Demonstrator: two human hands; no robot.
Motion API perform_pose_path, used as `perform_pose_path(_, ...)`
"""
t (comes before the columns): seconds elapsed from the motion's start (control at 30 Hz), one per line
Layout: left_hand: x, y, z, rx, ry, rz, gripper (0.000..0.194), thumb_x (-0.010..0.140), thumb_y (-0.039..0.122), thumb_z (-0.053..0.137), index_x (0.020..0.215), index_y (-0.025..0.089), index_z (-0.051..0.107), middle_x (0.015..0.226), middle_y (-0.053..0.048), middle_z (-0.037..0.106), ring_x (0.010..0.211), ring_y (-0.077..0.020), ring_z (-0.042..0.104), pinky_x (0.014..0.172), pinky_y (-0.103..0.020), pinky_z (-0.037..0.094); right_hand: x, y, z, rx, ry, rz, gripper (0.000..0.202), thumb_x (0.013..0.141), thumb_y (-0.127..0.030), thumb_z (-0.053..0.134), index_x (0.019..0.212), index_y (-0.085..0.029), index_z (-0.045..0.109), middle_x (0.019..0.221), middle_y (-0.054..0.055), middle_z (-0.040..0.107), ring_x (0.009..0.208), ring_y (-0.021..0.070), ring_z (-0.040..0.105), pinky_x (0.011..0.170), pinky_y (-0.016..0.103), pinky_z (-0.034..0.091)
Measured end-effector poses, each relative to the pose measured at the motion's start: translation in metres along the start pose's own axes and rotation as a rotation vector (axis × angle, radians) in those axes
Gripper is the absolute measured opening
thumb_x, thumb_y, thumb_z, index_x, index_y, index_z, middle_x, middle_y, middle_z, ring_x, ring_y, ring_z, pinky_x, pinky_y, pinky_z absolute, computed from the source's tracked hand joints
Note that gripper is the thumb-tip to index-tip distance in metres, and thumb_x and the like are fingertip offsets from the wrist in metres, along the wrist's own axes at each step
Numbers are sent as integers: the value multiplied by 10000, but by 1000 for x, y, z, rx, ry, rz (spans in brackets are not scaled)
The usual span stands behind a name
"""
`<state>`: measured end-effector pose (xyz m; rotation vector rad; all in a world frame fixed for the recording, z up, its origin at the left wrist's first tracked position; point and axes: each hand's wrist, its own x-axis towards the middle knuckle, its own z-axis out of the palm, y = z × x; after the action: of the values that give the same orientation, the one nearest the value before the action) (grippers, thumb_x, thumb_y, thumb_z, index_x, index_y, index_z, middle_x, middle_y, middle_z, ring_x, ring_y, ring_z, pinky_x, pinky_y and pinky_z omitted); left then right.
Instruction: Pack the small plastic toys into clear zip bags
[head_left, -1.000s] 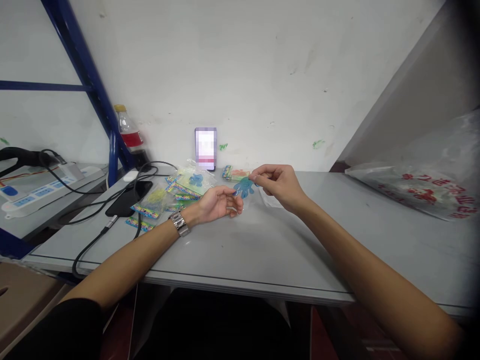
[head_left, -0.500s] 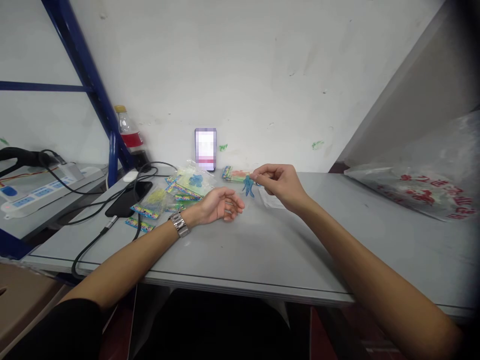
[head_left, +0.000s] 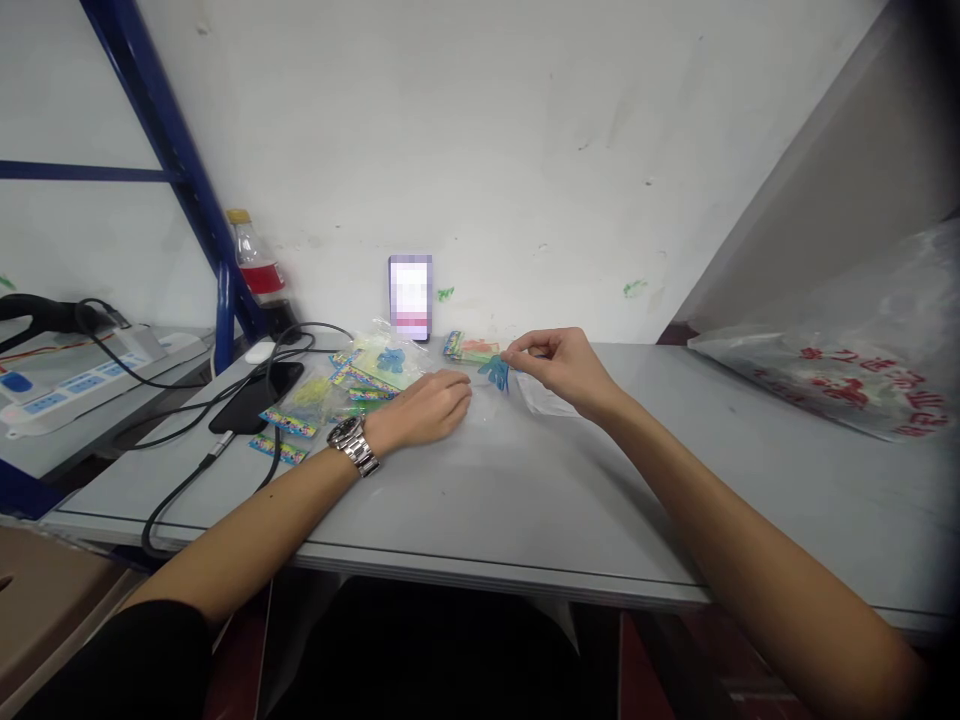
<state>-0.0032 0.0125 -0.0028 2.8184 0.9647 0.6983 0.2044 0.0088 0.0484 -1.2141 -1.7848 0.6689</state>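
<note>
Pinched between the thumb and fingers of my right hand (head_left: 562,368) is a small blue toy with several limbs (head_left: 494,373), hanging just above the table. My left hand (head_left: 427,408) lies palm down to its left, fingers curled together; whatever may be under them is hidden. Beside my left hand is a pile of clear packets with colourful headers (head_left: 367,375), one showing a blue shape. Behind the toy lies another packet with orange and green contents (head_left: 476,348). A white sheet or wrapper (head_left: 546,396) lies beneath my right hand.
A lit phone (head_left: 410,297) leans on the wall. On the left are a dark phone (head_left: 281,385), black cables, a bottle (head_left: 260,272) and a power strip (head_left: 97,380). A plastic bag with red print (head_left: 840,385) stands at the right.
My left hand has turned from palm up with spread, curved fingers to palm down. The blue toy has turned or spread out in my right hand, which stays nearly in place.
</note>
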Motion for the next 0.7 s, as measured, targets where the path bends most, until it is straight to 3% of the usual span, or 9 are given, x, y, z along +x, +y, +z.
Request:
perform_pose_path(0.1, -2, 1, 3, 4, -111, -1, 306, 959, 263, 315, 924, 152, 599, 991, -129, 603, 945, -248, 557, 910, -402, 385, 0, -1, 0, -38, 18, 8, 246, 706, -380, 678, 660, -138, 684, 473, -51, 365, 485, 72, 244, 493, 277, 202)
perform_pose_path(0.37, -3, 14, 1, -52, -141, -95, 400, 974, 365, 278, 810, 162, 582, 806, -72, 491, 810, -230, 505, 848, -407, 391, 2, 1, -1, -100, 54, 47, 216, 702, -346, 666, 655, -136, 681, 510, -18, 458, 510, 92, 332, 525, 286, 265)
perform_pose_path(0.47, -2, 12, 0, -69, -130, -100, 361, 976, 286, 263, 924, 158, 597, 906, -82, 510, 822, -205, 524, 821, -367, 421, 3, 1, -1, -108, 55, 61, 212, 702, -345, 665, 658, -139, 683, 509, -23, 449, 503, 87, 313, 518, 284, 258)
perform_pose_path(0.57, -1, 4, 0, -28, -84, -12, 366, 872, 68, 324, 1130, 141, 572, 1136, -138, 538, 1049, -240, 521, 910, -371, 415, 3, 1, -1, -125, 57, 66, 211, 700, -345, 663, 659, -139, 686, 520, -15, 471, 507, 89, 315, 518, 285, 257)
perform_pose_path(0.63, -1, -3, 0, 3, -100, 38, 437, 802, 2, 346, 1138, 150, 583, 1261, -141, 526, 1163, -257, 485, 993, -399, 372, 3, 2, -1, -128, 63, 56, 213, 699, -345, 659, 657, -138, 687, 548, 1, 506, 527, 98, 352, 530, 287, 278)
perform_pose_path(0.7, -1, -9, 0, 8, -131, 47, 432, 796, 6, 360, 1109, 175, 605, 1260, -118, 556, 1167, -259, 494, 1012, -420, 350, 3, 2, -1, -128, 70, 48, 215, 695, -346, 656, 650, -138, 686, 573, 13, 531, 548, 108, 384, 542, 290, 296)
